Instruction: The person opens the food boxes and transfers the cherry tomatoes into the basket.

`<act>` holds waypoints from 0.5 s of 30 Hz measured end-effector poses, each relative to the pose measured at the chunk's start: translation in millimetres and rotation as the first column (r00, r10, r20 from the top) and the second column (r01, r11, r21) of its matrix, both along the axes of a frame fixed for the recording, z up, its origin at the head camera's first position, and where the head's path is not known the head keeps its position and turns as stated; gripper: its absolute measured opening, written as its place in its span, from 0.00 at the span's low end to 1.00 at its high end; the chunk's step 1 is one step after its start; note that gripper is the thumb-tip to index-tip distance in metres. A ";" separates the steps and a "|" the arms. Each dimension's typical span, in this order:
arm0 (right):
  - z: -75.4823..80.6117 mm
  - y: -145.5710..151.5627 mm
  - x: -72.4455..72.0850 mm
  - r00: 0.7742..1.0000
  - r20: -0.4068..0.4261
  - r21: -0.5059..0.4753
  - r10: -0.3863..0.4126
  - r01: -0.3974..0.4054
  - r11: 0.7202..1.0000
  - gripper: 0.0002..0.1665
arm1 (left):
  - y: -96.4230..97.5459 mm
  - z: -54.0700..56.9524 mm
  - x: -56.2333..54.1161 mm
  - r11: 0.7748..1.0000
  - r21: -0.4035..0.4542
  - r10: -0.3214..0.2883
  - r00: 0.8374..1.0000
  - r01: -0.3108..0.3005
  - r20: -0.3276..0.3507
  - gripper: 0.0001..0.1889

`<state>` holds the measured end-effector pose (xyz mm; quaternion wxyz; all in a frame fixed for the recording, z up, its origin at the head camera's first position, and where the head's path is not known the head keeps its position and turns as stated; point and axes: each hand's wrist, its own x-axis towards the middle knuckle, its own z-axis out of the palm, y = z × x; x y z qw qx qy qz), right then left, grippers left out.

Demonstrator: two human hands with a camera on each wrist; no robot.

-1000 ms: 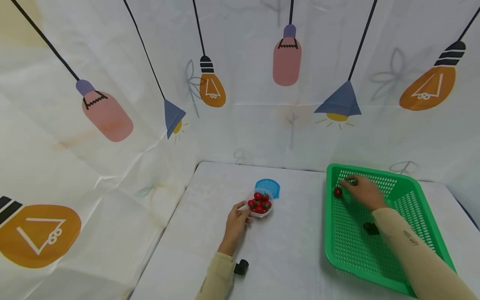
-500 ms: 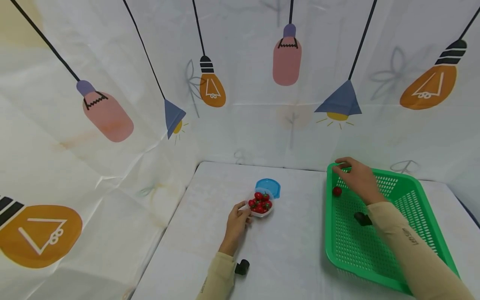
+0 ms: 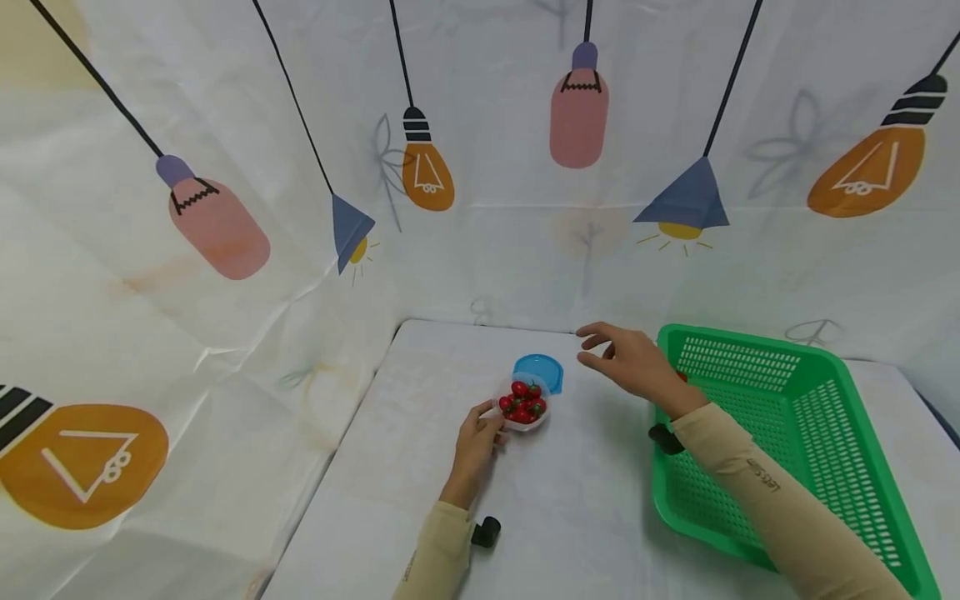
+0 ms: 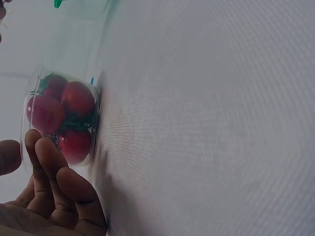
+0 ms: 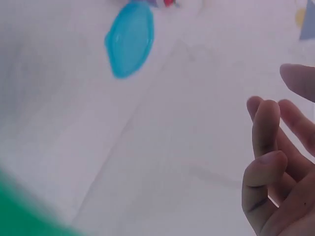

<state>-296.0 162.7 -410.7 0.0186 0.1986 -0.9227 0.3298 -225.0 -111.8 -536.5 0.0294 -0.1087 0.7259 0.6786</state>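
Note:
A small clear plastic container (image 3: 542,423) of red cherry tomatoes (image 3: 522,403) stands on the white table. Its blue lid (image 3: 540,368) lies open at the far side. My left hand (image 3: 474,446) holds the container's left rim, and the left wrist view has the thumb and fingertips (image 4: 49,156) at its clear wall. With spread fingers and nothing in its grasp, my right hand (image 3: 633,362) hangs above the table between the container and the green basket (image 3: 658,492). A sliver of a red tomato (image 3: 682,376) in that basket shows behind my right wrist.
The green basket, with holes in its walls, takes up the table's right side, under my right forearm. A white sheet (image 3: 495,250) printed with lamps rises behind the table and along its left. Black wrist cameras (image 3: 486,532) stick out from both sleeves.
My right hand has lifted out of the basket, passed over its far left corner and moved left toward the container. My left hand stays at the container.

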 end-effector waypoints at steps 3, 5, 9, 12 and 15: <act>-2.8 -20.9 3.1 0.998 0.017 0.025 0.057 -0.057 0.998 0.22 | 1.1 -1.4 -0.8 1.000 -0.002 -0.001 1.000 0.001 -0.003 0.23; -5.7 -32.2 4.6 0.994 0.019 0.042 0.109 -0.109 0.993 0.20 | 1.5 -2.5 -1.3 1.000 -0.002 -0.002 1.000 0.002 -0.003 0.24; -10.3 -49.4 6.1 0.977 0.046 0.090 0.211 -0.214 0.973 0.17 | 1.3 -3.4 -1.8 1.000 0.002 -0.004 1.000 0.004 -0.005 0.24; -13.8 -60.1 6.5 0.961 0.083 0.122 0.262 -0.271 0.955 0.17 | 0.3 -3.2 -1.5 1.000 0.000 -0.003 1.000 0.003 -0.013 0.24; -18.6 -70.3 6.8 0.950 0.094 0.125 0.298 -0.308 0.943 0.17 | -0.9 -3.0 -1.3 1.000 -0.007 -0.003 1.000 0.002 -0.028 0.24</act>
